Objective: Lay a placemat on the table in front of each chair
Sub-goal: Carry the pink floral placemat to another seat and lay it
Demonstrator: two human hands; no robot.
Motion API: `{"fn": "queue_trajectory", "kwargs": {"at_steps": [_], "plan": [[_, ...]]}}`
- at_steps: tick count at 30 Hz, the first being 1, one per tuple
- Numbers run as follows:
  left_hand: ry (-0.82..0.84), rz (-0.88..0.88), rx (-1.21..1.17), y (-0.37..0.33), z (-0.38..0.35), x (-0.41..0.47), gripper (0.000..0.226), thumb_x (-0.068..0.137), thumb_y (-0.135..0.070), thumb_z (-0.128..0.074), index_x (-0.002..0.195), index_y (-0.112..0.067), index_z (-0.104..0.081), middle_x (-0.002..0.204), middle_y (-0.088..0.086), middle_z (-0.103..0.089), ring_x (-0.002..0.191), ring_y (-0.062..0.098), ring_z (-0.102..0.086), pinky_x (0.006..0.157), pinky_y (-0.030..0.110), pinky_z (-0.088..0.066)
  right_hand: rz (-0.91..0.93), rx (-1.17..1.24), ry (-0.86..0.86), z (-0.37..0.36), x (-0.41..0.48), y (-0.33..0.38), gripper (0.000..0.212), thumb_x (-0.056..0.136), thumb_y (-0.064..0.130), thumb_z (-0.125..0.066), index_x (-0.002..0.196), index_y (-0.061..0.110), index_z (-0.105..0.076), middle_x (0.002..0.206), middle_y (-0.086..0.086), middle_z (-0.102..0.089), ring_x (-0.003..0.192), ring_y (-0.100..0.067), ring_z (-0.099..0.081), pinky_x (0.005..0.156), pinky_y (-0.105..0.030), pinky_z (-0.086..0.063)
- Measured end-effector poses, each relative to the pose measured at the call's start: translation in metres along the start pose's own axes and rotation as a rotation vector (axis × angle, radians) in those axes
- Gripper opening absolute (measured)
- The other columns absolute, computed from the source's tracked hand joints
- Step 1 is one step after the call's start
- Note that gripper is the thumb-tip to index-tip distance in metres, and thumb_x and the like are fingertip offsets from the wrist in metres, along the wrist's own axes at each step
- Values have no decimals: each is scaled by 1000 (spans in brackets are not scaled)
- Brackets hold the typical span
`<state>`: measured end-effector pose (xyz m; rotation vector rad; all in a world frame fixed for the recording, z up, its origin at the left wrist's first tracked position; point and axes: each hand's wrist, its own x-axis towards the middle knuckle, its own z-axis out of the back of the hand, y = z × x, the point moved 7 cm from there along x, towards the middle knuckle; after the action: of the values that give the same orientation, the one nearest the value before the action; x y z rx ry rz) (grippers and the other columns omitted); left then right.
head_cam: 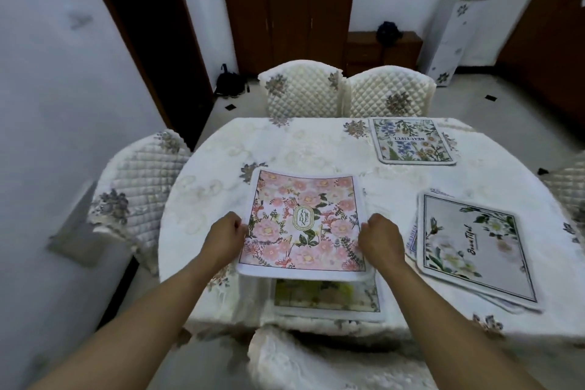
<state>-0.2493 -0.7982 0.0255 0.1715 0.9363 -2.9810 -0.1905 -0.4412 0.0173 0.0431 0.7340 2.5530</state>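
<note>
A pink floral placemat [304, 222] marked "GARDEN" hangs flat above the near side of the table [285, 149]. My left hand [223, 239] grips its left edge and my right hand [381, 239] grips its right edge. Under it, at the near table edge, lies a yellow-green floral placemat [326, 298], partly hidden. A blue-flowered placemat [411, 141] lies at the far right, in front of the right far chair [391, 90]. A stack of placemats [471, 247], white-flowered one on top, rests at the right.
Quilted cream chairs surround the table: a left far chair [300, 87], one at the left [139, 187], one at the right edge [569, 187], and one below me [300, 358]. A wooden cabinet [286, 19] stands behind, with a white floor unit [449, 35] at the back right.
</note>
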Motion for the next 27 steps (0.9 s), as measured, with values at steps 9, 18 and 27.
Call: {"fn": "queue_trajectory", "kwargs": {"at_steps": [9, 18, 27], "plan": [[-113, 137, 67, 87, 64, -11, 19, 93, -26, -55, 80, -13, -50, 68, -1, -53, 66, 22, -49, 52, 32, -28, 170, 44, 78, -55, 3, 102, 21, 94, 24, -48, 86, 7, -58, 89, -14, -66, 82, -33, -62, 60, -31, -36], [-122, 122, 32, 193, 129, 18, 27, 92, -31, -56, 69, -24, -44, 64, -5, -55, 59, 12, -52, 49, 27, -31, 222, -52, 91, -118, -24, 205, 20, 94, 25, -46, 80, 12, -53, 90, -13, -66, 83, -32, -62, 61, -31, -36], [-53, 3, 1, 280, 234, 93, 17, 92, -27, -56, 81, -15, -51, 79, 4, -61, 73, 24, -56, 59, 33, -38, 102, -103, 28, -199, -58, 329, 20, 95, 22, -48, 79, 11, -50, 89, -17, -65, 86, -36, -62, 61, -31, -36]]}}
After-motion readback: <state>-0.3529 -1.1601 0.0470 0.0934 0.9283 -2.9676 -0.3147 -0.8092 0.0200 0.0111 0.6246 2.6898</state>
